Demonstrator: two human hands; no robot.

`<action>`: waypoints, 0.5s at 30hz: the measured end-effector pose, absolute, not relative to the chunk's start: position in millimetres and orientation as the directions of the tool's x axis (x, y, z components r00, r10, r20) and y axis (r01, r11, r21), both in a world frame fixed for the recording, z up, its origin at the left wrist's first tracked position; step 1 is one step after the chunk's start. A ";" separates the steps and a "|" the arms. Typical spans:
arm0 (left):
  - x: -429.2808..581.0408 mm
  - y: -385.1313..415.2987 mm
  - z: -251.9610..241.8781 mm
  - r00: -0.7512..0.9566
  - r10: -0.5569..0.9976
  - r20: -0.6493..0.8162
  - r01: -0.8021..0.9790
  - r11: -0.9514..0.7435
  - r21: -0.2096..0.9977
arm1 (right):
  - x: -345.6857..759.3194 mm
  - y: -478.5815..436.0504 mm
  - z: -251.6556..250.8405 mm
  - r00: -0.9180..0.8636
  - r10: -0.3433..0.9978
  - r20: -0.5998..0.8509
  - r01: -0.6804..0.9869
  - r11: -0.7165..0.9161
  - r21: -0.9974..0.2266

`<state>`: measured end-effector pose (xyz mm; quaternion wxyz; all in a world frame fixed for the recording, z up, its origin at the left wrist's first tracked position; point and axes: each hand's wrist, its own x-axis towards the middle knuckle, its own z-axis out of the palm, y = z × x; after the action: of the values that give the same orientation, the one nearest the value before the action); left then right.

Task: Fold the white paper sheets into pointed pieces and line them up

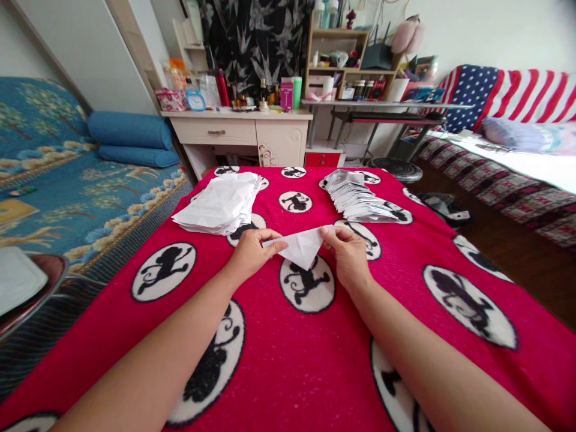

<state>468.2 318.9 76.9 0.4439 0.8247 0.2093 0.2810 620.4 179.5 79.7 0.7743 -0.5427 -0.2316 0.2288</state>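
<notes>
A folded white sheet of paper (pixel 302 247) is stretched between my two hands, above the middle of the red cloth. It has a triangular shape, its point toward me. My left hand (pixel 254 249) pinches its left corner between thumb and fingers. The right corner is gripped by my right hand (pixel 345 249) in the same way. Beyond my left hand lies a stack of flat white papers (pixel 220 201) with creases. Past my right hand, a row of folded white papers (pixel 357 197) lies overlapping in a fanned pile.
The table's red cloth (pixel 288 354) has black monkey prints in white ovals. Behind it stand a white dresser (pixel 216 129) with bottles and a shelf unit (pixel 337 48). A blue sofa (pixel 58 174) is on the left, a bed (pixel 531 156) on the right, a round stool (pixel 396 169) nearby.
</notes>
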 end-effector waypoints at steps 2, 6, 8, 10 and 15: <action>467.7 325.6 73.2 0.715 0.646 0.266 0.085 -0.459 0.884 | 623.3 179.0 79.7 0.809 0.579 0.096 -0.105 0.303 -0.947; 467.3 332.1 71.2 0.572 0.770 0.281 -0.029 -0.324 0.946 | 625.0 177.4 81.6 0.812 0.577 0.091 -0.083 0.268 -0.960; 466.7 331.5 73.5 0.491 0.830 0.265 -0.112 -0.242 0.964 | 623.5 176.1 83.3 0.783 0.608 0.130 -0.031 0.246 -0.969; 466.3 329.8 77.0 0.404 0.886 0.229 -0.194 -0.161 0.968 | 620.2 174.7 84.9 0.724 0.670 0.164 0.036 0.200 -0.979; 469.2 328.8 83.2 0.353 0.926 0.134 -0.439 0.037 0.898 | 605.3 173.0 87.1 0.439 0.893 0.097 0.181 0.018 -0.983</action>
<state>469.2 328.8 83.2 0.6727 0.4734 0.2574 0.5071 605.3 173.0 87.1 0.5708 -0.6276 -0.4279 0.3119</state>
